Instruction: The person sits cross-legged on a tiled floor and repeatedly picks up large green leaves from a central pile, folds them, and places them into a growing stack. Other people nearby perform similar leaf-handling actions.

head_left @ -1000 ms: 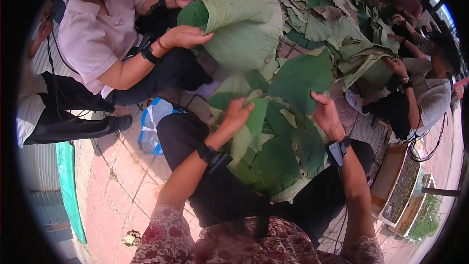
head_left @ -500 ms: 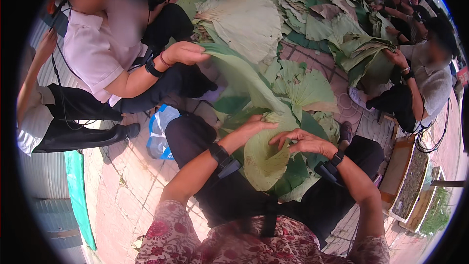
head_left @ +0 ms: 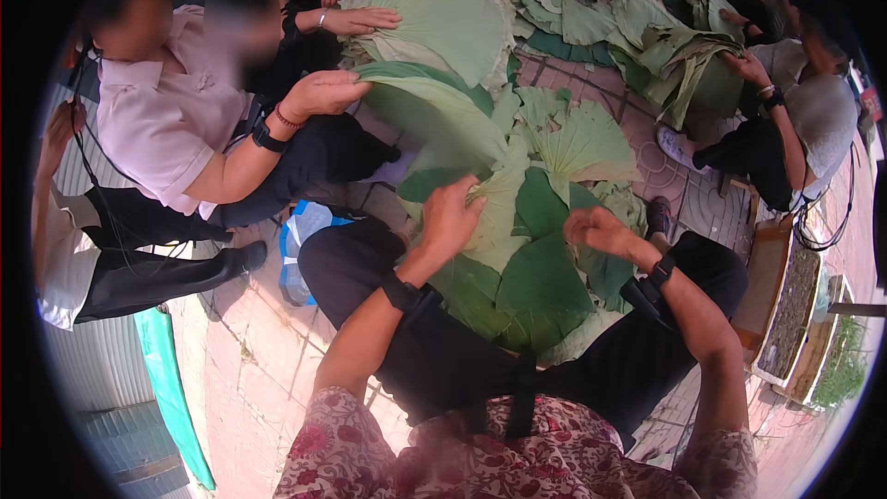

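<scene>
A large pale green lotus leaf stretches between me and the co-worker at the left. My left hand is closed on its near part, the fingers pinching a fold. Apart from that leaf, over the right side of the leaves by my knees, my right hand hangs with its fingers loosely bent and nothing visible in them. The co-worker's hand grips the leaf's far edge. Darker green lotus leaves lie beneath, between my knees. A torn lighter leaf is spread just beyond.
Another person's hand rests on a broad leaf stack at the far left. More leaves cover the paving farther off. A blue and white bag stands left of my knee; wooden planter boxes line the right.
My left hand has moved left and up with the leaf. My right hand has let go and drawn right. The leaf's near end has swung away, uncovering darker leaves.
</scene>
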The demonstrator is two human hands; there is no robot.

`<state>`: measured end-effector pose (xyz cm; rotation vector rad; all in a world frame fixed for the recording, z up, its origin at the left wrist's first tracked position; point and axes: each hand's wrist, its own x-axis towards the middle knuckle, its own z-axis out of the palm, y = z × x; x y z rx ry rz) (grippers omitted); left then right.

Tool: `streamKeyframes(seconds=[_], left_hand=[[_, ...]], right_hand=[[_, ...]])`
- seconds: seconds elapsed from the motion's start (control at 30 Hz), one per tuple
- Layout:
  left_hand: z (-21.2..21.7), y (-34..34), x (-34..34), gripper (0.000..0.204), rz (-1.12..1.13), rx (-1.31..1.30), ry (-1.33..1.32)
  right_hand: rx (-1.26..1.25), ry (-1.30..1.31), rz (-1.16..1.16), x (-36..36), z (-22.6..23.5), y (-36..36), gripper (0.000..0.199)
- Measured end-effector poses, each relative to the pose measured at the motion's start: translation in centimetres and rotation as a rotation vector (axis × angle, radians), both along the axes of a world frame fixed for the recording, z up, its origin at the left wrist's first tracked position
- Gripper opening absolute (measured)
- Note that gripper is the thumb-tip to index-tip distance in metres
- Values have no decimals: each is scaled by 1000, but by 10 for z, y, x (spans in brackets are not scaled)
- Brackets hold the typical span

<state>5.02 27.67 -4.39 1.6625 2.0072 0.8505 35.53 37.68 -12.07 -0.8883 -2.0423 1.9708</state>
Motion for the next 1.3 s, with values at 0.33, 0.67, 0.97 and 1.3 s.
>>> streamKeyframes(seconds=[0.33, 0.67, 0.97, 1.3], left_hand=[[-5, -8, -26, 24, 98, 10, 177], [-7, -11, -23, 28, 22, 59, -15], [-14, -6, -19, 27, -25, 6, -92], [0, -9, 18, 37, -216, -105, -68]], right_hand=[[293, -340, 25, 47, -16, 9, 14], [474, -857, 496, 136, -132, -25, 28], [354, -782, 266, 80, -171, -118, 34], [-606, -151, -208, -3, 41, -55, 11]])
